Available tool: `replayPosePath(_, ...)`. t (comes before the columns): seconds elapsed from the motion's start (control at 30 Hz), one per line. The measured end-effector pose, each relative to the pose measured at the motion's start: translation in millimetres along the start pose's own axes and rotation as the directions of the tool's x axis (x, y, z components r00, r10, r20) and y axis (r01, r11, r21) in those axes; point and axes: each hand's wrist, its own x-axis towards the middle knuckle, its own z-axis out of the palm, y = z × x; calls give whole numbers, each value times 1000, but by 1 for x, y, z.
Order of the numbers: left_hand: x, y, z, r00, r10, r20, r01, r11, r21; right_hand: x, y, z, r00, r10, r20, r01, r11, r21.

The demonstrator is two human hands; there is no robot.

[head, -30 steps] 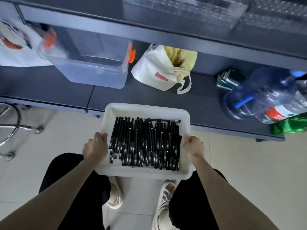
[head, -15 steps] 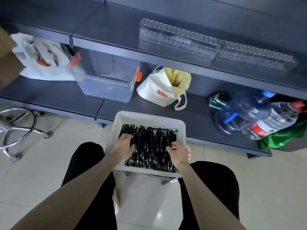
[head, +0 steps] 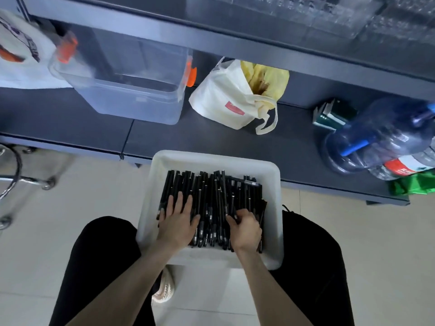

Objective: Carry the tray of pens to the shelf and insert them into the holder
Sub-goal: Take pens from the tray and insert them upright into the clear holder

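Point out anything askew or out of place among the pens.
One pen lies crosswise over the far right of the pile of pens in the tray, while the rest run lengthwise. Nothing has spilled.

From my feed I see bare forearms with no sleeves showing, running to the left hand (head: 176,223) and right hand (head: 244,228), no rings or watch that I can make out. Black trousers (head: 101,267) cover both legs. Below the white tray (head: 273,208), a cream knitted shoe (head: 163,290) shows.
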Motion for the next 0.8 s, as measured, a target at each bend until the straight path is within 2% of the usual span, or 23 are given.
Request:
replayPosePath(0.2,-5,-11,-5,999,39,25,-37,997,-65,0,1,-3,997,80,-9,-77,984,162)
replayPosePath(0.3,-11,-14,-8,1000,29,-10,-30,987,-156,-4,-1,-7,994,108,-27,-95,949,300)
replayPosePath(0.37,-16,-13,-12,998,21,-57,-33,977,-211,-9,-2,-15,992,100,-81,-68,943,326)
replayPosePath(0.47,-27,-6,-24,985,32,-167,-83,948,-306,-15,-2,-34,986,33,-165,26,938,345)
replayPosePath(0.57,-36,11,-52,957,134,-257,-219,915,-338,-19,-10,-63,991,-47,-129,97,904,417)
replayPosePath(0.67,-48,33,-95,910,284,-301,-367,890,-270,-28,-27,-106,979,-194,-68,203,861,466)
replayPosePath(0.8,-67,52,-146,868,392,-303,-462,862,-209,-48,-58,-174,927,-359,-105,358,768,531)
